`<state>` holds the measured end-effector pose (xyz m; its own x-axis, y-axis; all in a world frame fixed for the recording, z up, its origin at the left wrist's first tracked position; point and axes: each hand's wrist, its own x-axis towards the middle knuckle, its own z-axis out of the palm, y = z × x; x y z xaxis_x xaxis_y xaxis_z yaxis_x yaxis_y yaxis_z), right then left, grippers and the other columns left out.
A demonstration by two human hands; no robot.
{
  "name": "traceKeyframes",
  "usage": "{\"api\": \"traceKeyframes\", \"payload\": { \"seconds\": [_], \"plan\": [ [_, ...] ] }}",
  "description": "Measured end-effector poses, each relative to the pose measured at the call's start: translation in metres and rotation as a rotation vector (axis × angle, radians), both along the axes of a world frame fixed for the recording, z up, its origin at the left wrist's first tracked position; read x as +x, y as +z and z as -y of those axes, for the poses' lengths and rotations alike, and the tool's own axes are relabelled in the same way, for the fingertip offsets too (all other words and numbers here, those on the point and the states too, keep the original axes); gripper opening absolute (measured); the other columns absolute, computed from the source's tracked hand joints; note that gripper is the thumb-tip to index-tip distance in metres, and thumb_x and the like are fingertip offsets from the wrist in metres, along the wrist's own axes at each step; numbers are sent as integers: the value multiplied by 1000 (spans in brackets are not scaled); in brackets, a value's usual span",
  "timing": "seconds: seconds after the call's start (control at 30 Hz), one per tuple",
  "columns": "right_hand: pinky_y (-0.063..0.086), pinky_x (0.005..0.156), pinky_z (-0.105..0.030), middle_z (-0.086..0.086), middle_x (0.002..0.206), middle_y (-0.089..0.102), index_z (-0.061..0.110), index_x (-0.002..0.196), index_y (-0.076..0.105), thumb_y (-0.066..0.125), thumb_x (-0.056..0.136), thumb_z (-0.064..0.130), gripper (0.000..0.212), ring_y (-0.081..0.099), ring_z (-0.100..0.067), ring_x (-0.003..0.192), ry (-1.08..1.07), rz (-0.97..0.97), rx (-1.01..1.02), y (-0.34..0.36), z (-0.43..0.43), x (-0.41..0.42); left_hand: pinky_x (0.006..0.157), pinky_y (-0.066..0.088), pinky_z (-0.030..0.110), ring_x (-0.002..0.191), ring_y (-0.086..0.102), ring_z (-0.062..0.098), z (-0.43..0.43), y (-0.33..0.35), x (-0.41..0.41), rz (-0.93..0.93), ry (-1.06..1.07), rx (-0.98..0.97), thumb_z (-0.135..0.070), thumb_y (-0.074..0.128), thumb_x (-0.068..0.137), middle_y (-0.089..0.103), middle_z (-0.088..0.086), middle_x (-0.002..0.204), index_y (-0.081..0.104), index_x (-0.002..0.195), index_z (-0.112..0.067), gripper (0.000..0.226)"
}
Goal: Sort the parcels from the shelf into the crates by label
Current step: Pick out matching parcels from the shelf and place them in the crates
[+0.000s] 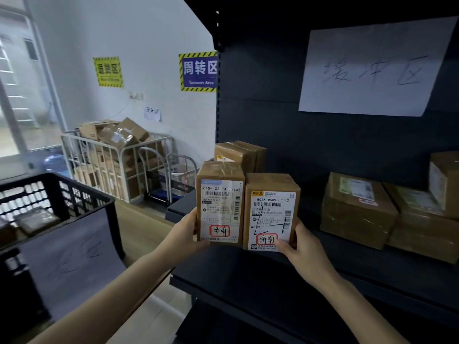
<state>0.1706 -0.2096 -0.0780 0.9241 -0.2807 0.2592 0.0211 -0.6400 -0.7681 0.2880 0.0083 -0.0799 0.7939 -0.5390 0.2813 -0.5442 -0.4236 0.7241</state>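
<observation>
Two brown cardboard parcels, one [219, 202] gripped by the left hand [185, 233], the other [272, 209] by the right hand [304, 249], are held upright before the dark metal shelf [248, 276], labels outward, seemingly for reading.

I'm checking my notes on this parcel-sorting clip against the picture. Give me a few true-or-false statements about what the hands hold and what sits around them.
1. Each hand holds one brown cardboard parcel: left hand the left parcel, right hand the right parcel. True.
2. Both held parcels carry a red-boxed handwritten mark. True.
3. The black plastic crate stands to the person's right. False: it is on the left.
4. The dark metal shelf has no other parcels. False: several brown boxes remain.
5. The blue wall sign reads Turnover Area. True.
</observation>
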Motion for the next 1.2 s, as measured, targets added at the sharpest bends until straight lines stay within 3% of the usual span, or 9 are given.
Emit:
{"api": "traceKeyframes", "payload": {
  "seconds": [0.23,0.3,0.4,0.6,0.77,0.9,0.97,1.1,1.2],
  "plan": [
    [40,72,2,23,105,52,30,124,41,56,90,10,42,49,7,98,150,9,28,0,-49,30,70,42,-1,92,53,-4,-65,-1,-1,17,134,-2,-4,69,78,49,-23,103,36,123,-30,62],
    [39,69,3,26,101,53,31,116,44,56,90,11,35,50,11,91,200,3,16,0,-71,41,69,43,0,98,52,-1,-92,-3,-1,9,178,1,-4,68,79,51,-17,108,36,129,-26,63],
    [41,66,2,23,95,56,23,108,50,57,90,10,23,52,11,85,268,1,22,0,-110,60,68,44,-1,91,52,-8,-137,-4,-2,5,242,-13,-2,67,79,49,-24,104,35,124,-30,61],
    [42,67,-7,25,94,56,36,106,46,59,89,15,30,55,4,90,428,18,34,1,-220,96,79,45,6,105,55,0,-258,-2,-5,8,363,-8,-7,69,79,55,-14,114,36,121,-33,59],
    [38,62,-3,21,99,58,35,120,42,58,90,23,36,50,13,87,546,9,28,4,-321,120,92,46,19,107,55,2,-364,2,-14,-10,486,-3,-9,70,79,55,-20,108,39,122,-30,57],
    [49,76,-13,24,101,62,39,110,49,58,90,19,30,58,9,93,656,4,107,5,-397,137,85,50,17,97,60,0,-442,3,-20,-69,594,-59,-7,70,79,60,-18,102,41,128,-21,58],
    [49,71,-9,27,97,60,43,100,48,58,89,16,31,57,13,89,717,11,138,5,-432,142,81,52,16,93,62,1,-476,3,-24,-60,655,-86,-8,71,78,63,-15,100,44,127,-18,57],
    [51,73,-15,12,111,62,41,105,50,59,89,22,26,61,-1,100,790,1,171,1,-491,159,89,54,30,97,64,8,-531,1,-34,-61,760,-145,-9,72,78,66,-6,103,46,122,-19,52],
    [48,71,-9,21,105,60,36,112,49,56,91,25,25,57,6,97,844,10,153,0,-528,170,83,52,19,96,63,5,-562,-1,-39,-31,823,-169,-14,71,80,65,-12,101,45,117,-23,46]
  ]
}}
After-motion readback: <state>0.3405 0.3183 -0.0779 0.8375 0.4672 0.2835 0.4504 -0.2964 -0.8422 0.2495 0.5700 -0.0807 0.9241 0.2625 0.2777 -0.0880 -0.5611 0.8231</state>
